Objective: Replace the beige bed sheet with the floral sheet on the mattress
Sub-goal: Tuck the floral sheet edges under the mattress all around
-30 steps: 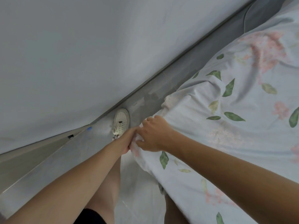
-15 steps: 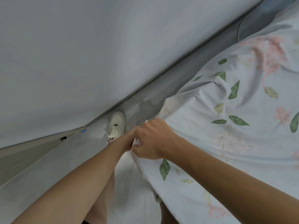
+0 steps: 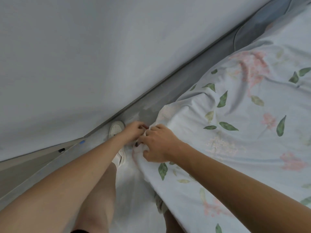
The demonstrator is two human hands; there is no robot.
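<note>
1. Two hands on one corner. Left hand [image 3: 134, 131] and right hand [image 3: 159, 145] both work the gathered corner of the floral sheet [image 3: 227, 132], just beside the grey wall [image 3: 84, 56] where the floor strip [image 3: 148, 108] runs along the bed.
2. Change vs half a second back: the right hand was a closed fist clamped over the bunched corner; now its fingers are spread and only half curled, pressing and pinching the fabric at several spots, thumb low against the fold.
3. Left hand has moved out from behind the right. It was mostly hidden, fingertips only; now the whole hand shows, fingers curled and pinching the sheet edge at the far side of the bunch.
4. The two hands sit slightly apart with a small wad of cloth between them. Reads as a regrip: opening the corner pocket, not just holding it.
5. Sheet position: spread over the mattress top to the right, wrinkled, with this corner hanging down toward the legs and a white shoe [image 3: 116, 128]. Corner not yet seated, judging by the loose drape.
6. No beige sheet visible, so the strip-off looks done; task is in the fit-the-new-sheet phase.
7. Likely next: stretch the corner over the mattress corner. Gap to the wall is tight; snagging or a short pull is the risk.
</note>
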